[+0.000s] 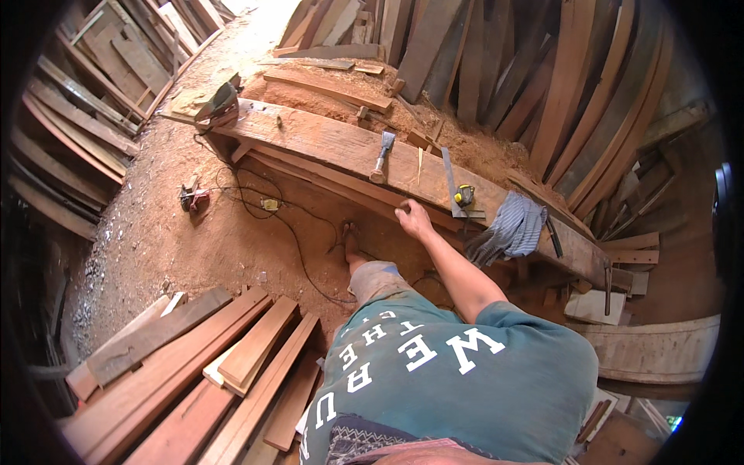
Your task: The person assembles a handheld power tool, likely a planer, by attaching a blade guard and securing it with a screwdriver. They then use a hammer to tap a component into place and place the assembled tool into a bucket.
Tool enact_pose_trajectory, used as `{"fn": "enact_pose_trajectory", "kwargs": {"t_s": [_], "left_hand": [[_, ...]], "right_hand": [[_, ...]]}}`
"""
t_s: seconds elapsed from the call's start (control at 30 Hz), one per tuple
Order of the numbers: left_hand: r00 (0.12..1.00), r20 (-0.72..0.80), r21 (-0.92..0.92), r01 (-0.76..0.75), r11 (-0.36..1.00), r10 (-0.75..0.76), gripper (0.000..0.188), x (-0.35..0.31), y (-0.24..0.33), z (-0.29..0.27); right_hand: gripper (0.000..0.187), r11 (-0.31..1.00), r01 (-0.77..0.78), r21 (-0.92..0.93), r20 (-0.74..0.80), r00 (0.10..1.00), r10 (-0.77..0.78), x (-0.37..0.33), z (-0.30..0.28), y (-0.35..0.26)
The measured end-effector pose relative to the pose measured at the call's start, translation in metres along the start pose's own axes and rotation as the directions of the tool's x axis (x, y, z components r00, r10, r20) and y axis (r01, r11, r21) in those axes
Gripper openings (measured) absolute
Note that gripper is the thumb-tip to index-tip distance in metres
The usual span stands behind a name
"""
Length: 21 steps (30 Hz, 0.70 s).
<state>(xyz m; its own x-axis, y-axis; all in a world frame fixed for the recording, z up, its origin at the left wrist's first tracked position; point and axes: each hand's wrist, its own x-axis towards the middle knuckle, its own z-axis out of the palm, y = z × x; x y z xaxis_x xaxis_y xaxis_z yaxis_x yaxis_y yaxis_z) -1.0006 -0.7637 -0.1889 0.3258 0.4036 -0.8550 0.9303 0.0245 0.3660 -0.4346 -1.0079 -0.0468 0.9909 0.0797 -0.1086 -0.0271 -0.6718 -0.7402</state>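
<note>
My right hand [415, 220] is at the near edge of a long wooden workbench [318, 142], its fingers curled together. Whether something small sits in them I cannot make out. On the bench beyond it lies a broad-bladed chisel [382, 157], with thin pointed wood slivers [420, 165] beside it. Just right of the hand are a metal try square [449, 174] and a yellow-and-black tape measure [464, 195]. Further right, a grey striped cloth [511, 226] drapes over the bench edge. My left hand is out of view.
A dark power tool [222, 101] rests at the bench's far left end. Below, a red tool [194, 198] and black cords [291, 232] lie on the dusty ground near my foot. Planks [170, 364] are stacked at lower left; tall boards [570, 85] lean behind the bench.
</note>
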Motion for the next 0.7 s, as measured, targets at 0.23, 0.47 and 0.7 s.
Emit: {"fn": "enact_pose_trajectory", "kwargs": {"t_s": [0.23,0.47,0.7], "left_hand": [[0.992,-0.073,-0.233,0.082,0.969,-0.101,0.032,0.047,0.15,-0.069],[0.976,-0.213,-0.333,-0.118,0.936,0.047,0.045,0.12,0.383,-0.161],[0.728,-0.358,0.231,-0.538,0.811,0.585,0.05,0.245,0.631,-0.171]], "right_hand": [[0.069,0.931,-0.347,-0.118,0.009,0.937,0.35,0.17,0.048,-0.038],[0.064,0.847,-0.466,-0.258,0.068,0.865,0.497,0.233,0.073,-0.046],[0.046,0.861,-0.488,-0.145,0.111,0.856,0.504,0.237,0.048,-0.048]]}}
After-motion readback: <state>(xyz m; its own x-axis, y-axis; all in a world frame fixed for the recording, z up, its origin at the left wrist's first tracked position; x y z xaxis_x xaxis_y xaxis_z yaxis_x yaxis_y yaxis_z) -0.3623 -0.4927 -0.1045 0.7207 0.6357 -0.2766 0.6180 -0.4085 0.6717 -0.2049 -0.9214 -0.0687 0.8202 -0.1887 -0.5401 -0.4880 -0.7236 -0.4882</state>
